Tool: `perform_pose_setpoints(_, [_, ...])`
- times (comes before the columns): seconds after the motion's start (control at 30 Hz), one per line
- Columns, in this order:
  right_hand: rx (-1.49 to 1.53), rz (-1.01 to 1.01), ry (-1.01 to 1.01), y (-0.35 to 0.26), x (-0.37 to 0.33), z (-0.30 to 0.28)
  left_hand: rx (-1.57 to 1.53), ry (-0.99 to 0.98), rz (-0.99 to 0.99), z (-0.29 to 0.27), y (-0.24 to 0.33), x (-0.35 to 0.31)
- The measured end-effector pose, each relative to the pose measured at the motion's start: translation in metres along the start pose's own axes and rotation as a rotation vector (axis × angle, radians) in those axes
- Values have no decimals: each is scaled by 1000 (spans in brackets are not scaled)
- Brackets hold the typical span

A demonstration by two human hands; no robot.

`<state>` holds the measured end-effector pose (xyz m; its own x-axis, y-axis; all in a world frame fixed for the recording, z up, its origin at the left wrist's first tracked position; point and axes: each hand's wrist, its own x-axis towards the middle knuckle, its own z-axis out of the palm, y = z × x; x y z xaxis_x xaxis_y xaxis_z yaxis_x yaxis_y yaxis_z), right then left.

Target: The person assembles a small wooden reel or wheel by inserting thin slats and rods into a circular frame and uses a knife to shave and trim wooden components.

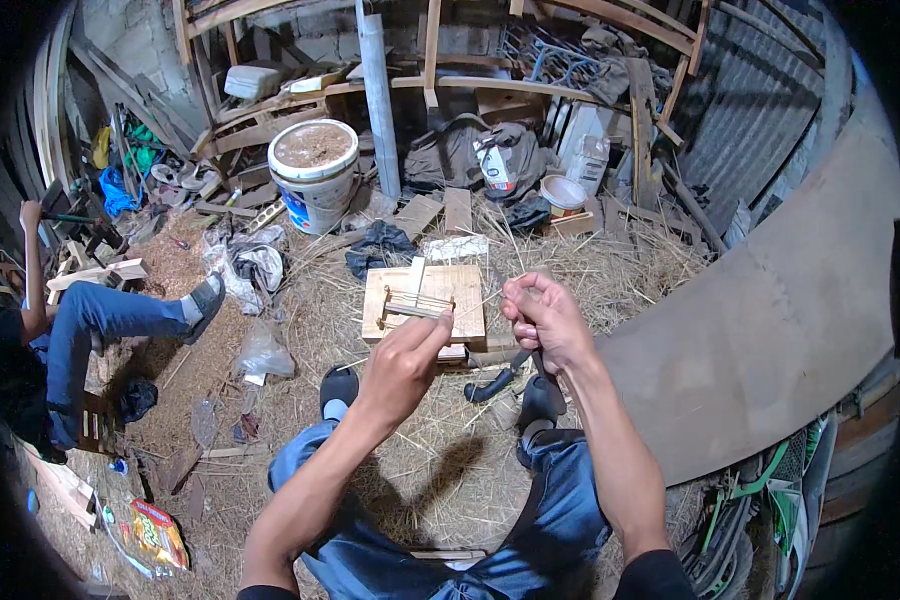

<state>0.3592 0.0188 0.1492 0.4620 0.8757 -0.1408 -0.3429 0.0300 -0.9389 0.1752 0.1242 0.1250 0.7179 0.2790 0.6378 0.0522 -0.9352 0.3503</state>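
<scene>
A pale wooden board point(470, 290) lies in front of me, raised on a support. On it sit thin sticks point(415, 300) with small pegs at their ends, and a flat pale slat point(416, 272) behind them. My left hand point(398, 368) is pinched closed at the right end of the sticks; what lies between its fingertips is too small to make out. To the right of the board my right hand point(552, 322) is raised and closed, thumb against curled fingers. Its grip hides what it holds, if anything. Below it, a dark curved handle-like piece point(496, 382) lies near my foot.
A person's jeans-clad leg point(120, 312) stretches in from the left. Behind the board stand a white bucket point(315, 185) of shavings, a post point(378, 110) and a small tub point(563, 193). A large grey sheet point(760, 325) slopes along the right. Straw covers the ground.
</scene>
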Motion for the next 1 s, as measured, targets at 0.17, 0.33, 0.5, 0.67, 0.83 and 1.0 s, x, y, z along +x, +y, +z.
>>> perform_pose_setpoints(0.17, [-5, -12, 38, 0, 4, -9, 43, -34, 59, -3, 5, 6])
perform_pose_setpoints(0.33, [-141, -74, 156, -5, 11, -10, -23, -30, 25, 0, 4, 6])
perform_pose_setpoints(0.5, [-44, -71, 244, 0, 23, -17, -46, -29, -8, 10, 4, 9])
perform_pose_setpoints(0.67, [-208, -160, 592, 0, 37, -25, -36, 0, -66, 8, 2, 7])
perform_pose_setpoints(0.83, [-53, -305, 557, -4, 33, -83, -130, 20, -253, -8, -11, -7])
perform_pose_setpoints(1.0, [-117, -252, 74, 8, 21, -21, -274, 114, -357, 7, -9, 5])
